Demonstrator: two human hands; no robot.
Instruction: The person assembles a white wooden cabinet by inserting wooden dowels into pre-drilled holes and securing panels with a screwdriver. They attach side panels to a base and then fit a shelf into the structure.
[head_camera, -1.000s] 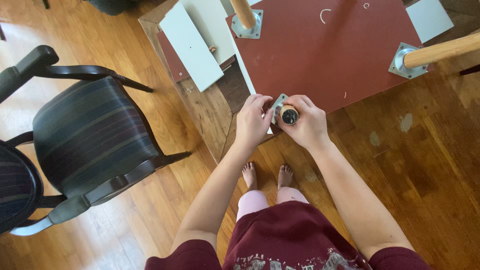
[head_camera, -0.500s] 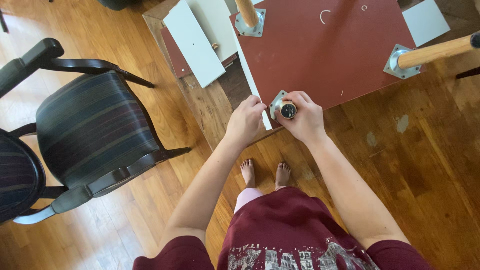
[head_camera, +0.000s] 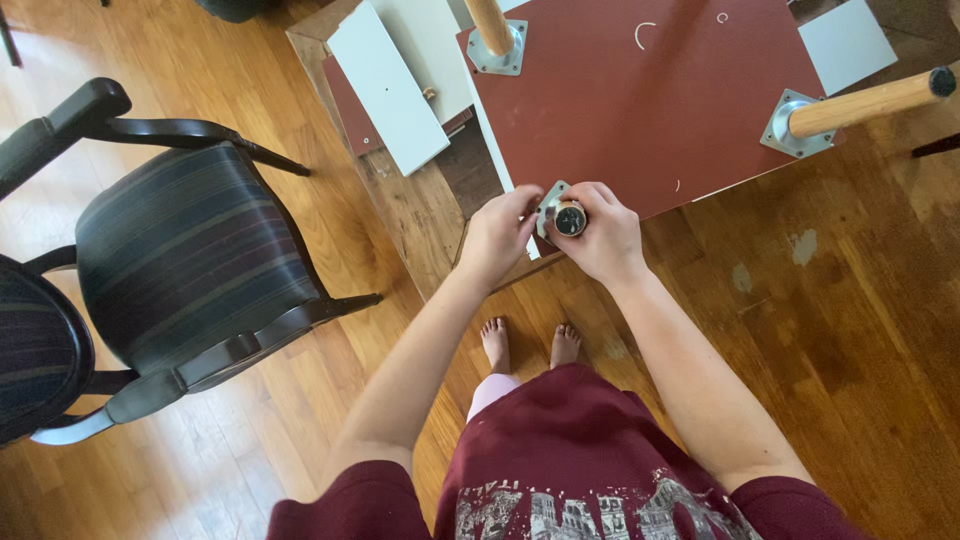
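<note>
A wooden table leg (head_camera: 570, 218), seen end-on with its dark round foot toward the camera, was held at the near corner of an upturned reddish-brown tabletop (head_camera: 650, 110), right over a metal corner plate (head_camera: 552, 195); the right hand (head_camera: 600, 235) was wrapped around the leg, fingers clenched on it; the left hand (head_camera: 497, 235) was pinched against the plate at about 9 o'clock from the leg; two fitted legs (head_camera: 865, 102) were seen at 12 and 2 o'clock; a dark striped armchair (head_camera: 190, 255) was parked way over at 9 o'clock.
</note>
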